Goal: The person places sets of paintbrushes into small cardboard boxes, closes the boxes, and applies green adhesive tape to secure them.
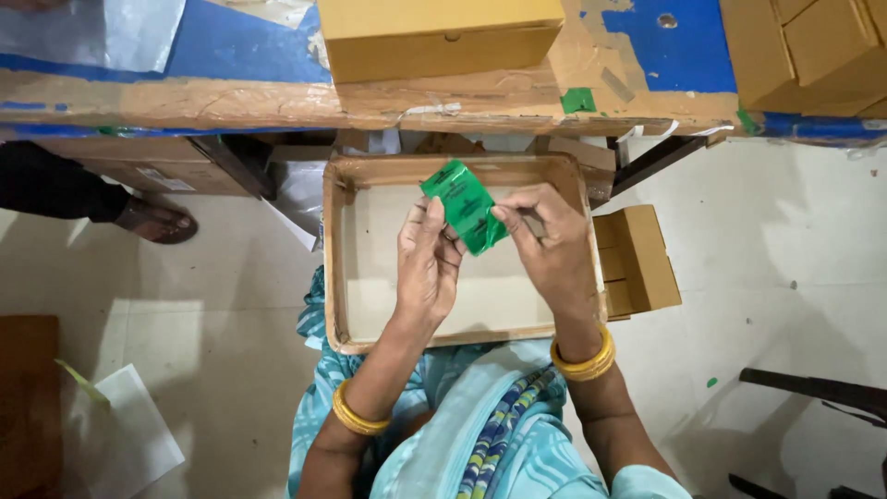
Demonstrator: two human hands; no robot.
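- Pale tiled floor (785,259) below; worn workbench (185,102) across the top, blue surface patched with brown tape.
- Closed cardboard box (439,37) sits on the bench edge; more cartons (813,51) at top right.
- Shallow cardboard tray (370,249) rests on the person's lap, open side up.
- Small green packet (465,205) held above the tray, tilted, between both hands.
- Left hand (427,263) pinches the packet's lower left edge, fingers closed on it.
- Right hand (550,245) grips the packet's lower right end, thumb and forefinger closed.
- Gold bangles (584,362) on both wrists.
- Small brown carton (642,259) just beside the tray's right wall.
- Another person's sandalled foot (157,222) at left, well apart.
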